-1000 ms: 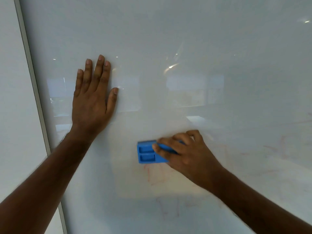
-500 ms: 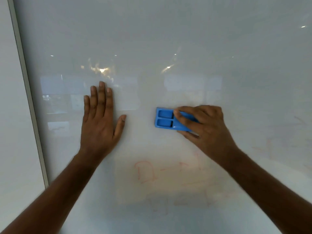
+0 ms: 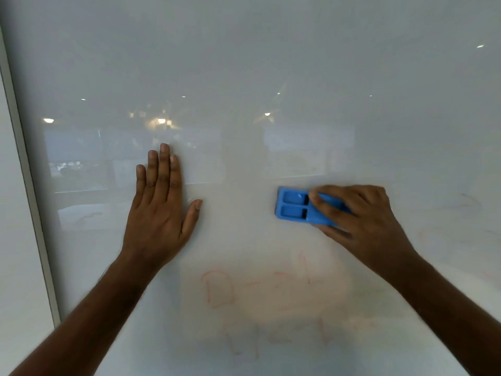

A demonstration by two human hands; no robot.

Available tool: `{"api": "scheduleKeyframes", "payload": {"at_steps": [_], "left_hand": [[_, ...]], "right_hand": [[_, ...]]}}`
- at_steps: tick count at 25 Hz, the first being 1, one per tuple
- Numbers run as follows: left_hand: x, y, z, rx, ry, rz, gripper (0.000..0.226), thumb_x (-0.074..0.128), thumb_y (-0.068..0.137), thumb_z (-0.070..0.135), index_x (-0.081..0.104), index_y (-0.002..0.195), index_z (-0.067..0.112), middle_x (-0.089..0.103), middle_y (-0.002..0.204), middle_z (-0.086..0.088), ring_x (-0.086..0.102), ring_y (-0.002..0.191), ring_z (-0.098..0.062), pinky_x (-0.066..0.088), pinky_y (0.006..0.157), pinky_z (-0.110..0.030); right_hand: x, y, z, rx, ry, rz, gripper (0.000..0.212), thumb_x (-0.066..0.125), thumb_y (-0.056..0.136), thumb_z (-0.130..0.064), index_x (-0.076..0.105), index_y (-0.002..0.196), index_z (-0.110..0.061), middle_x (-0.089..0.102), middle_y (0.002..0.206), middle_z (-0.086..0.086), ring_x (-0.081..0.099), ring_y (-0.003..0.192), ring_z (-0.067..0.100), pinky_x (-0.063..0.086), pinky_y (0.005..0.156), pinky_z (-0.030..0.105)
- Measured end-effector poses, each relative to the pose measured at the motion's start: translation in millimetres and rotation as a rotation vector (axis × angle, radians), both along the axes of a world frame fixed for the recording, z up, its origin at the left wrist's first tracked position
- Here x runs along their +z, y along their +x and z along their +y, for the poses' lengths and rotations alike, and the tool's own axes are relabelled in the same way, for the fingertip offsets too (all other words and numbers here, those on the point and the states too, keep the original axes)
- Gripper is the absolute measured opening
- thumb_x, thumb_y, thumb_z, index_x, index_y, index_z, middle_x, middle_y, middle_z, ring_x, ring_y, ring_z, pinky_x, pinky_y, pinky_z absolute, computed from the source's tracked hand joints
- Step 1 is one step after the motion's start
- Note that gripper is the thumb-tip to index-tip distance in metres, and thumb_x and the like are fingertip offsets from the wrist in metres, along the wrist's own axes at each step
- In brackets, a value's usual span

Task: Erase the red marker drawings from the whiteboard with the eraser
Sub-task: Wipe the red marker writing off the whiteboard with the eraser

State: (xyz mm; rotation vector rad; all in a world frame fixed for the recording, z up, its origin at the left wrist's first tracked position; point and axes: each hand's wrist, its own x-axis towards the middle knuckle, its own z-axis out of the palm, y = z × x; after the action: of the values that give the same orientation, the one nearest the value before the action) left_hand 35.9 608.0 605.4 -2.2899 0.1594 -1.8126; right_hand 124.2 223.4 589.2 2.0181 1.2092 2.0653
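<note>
a: what's the board (image 3: 271, 77) like?
b: glossy and pale, smooth enough to mirror ceiling lights and window shapes; a thin grey frame (image 3: 24, 185) runs down its left edge.

a: and the eraser (image 3: 298, 208)?
b: a blue moulded plastic block, rectangular with rounded corners, two shallow rectangular recesses in its back; it lies flat against the board at mid-height, right of centre.

a: the hands?
b: the left hand (image 3: 160, 210) is pressed flat on the board, fingers straight and together, thumb out to the side, grasping nothing; the right hand (image 3: 357, 215) grips the eraser's right end, fingers curled over the top and thumb underneath.

a: the red marks (image 3: 217, 289)?
b: faint and smeared, thin strokes below and between the hands; a d-like outline, a few dashes, a short upright line, paler scrawls lower down; more faint traces far right.

a: what differs from half a second ago?
b: the eraser has slid to the right, further from the left hand, with the same grip; the left hand is planted as before; the d-shape below looks unchanged.
</note>
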Motion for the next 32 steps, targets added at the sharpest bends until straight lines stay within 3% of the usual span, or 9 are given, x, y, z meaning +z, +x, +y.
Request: {"api": "scheduleKeyframes", "payload": {"at_steps": [4,10,16,21,28,32], "left_hand": [[21.5,11.0,-23.8,-0.037,-0.02,-0.021,0.083,0.032,0.113,0.048,0.007,0.17,-0.006,0.0,0.18,-0.025,-0.004,0.169,-0.039,-0.002,0.138,-0.05],[25.9,14.8,-33.8,-0.029,-0.036,-0.022,0.083,0.032,0.113,0.047,0.005,0.17,-0.006,-0.002,0.18,-0.025,-0.005,0.168,-0.04,0.001,0.137,-0.056],[32.0,18.1,-44.6,-0.013,-0.037,-0.021,0.081,0.029,0.114,0.046,0.004,0.17,-0.005,-0.004,0.18,-0.025,-0.006,0.169,-0.039,0.0,0.138,-0.054],[51.4,26.9,-65.1,-0.023,-0.011,-0.04,0.08,0.029,0.114,0.046,0.004,0.17,-0.006,-0.003,0.18,-0.025,-0.006,0.168,-0.04,0.001,0.137,-0.055],[52.3,35.3,-89.6,-0.039,0.016,-0.052,0.079,0.029,0.114,0.044,0.006,0.17,-0.006,-0.001,0.18,-0.025,-0.004,0.169,-0.04,0.001,0.138,-0.054],[49.7,37.1,-98.3,-0.02,0.043,-0.047,0.079,0.031,0.114,0.043,0.009,0.169,-0.008,0.002,0.18,-0.026,-0.001,0.168,-0.041,0.001,0.138,-0.052]], "right_hand": [[12.1,-1.9,35.9,0.093,0.056,0.042,0.047,0.059,0.104,-0.044,0.053,0.146,-0.025,0.062,0.141,0.0,0.059,0.11,0.029,0.04,0.099,0.046],[-52.8,5.1,-13.1,0.025,-0.221,0.04,0.052,0.065,0.097,-0.031,0.051,0.146,-0.029,0.053,0.147,-0.005,0.053,0.114,0.023,0.039,0.098,0.043],[-4.1,23.1,-70.6,-0.058,-0.049,0.0,0.046,0.047,0.108,-0.044,0.046,0.15,-0.025,0.054,0.143,0.0,0.056,0.109,0.03,0.041,0.091,0.048],[21.4,22.1,-33.6,0.038,0.08,0.012,0.05,0.06,0.103,-0.047,0.05,0.147,-0.026,0.06,0.14,-0.001,0.057,0.11,0.028,0.041,0.095,0.048],[-57.3,21.8,-63.2,-0.005,-0.175,0.027,0.057,0.064,0.096,-0.035,0.046,0.15,-0.029,0.05,0.147,-0.004,0.055,0.119,0.021,0.044,0.093,0.047],[-34.8,31.6,-110.9,-0.046,-0.104,0.015,0.048,0.057,0.101,-0.039,0.049,0.147,-0.027,0.052,0.143,-0.001,0.055,0.114,0.024,0.043,0.091,0.047]]}}
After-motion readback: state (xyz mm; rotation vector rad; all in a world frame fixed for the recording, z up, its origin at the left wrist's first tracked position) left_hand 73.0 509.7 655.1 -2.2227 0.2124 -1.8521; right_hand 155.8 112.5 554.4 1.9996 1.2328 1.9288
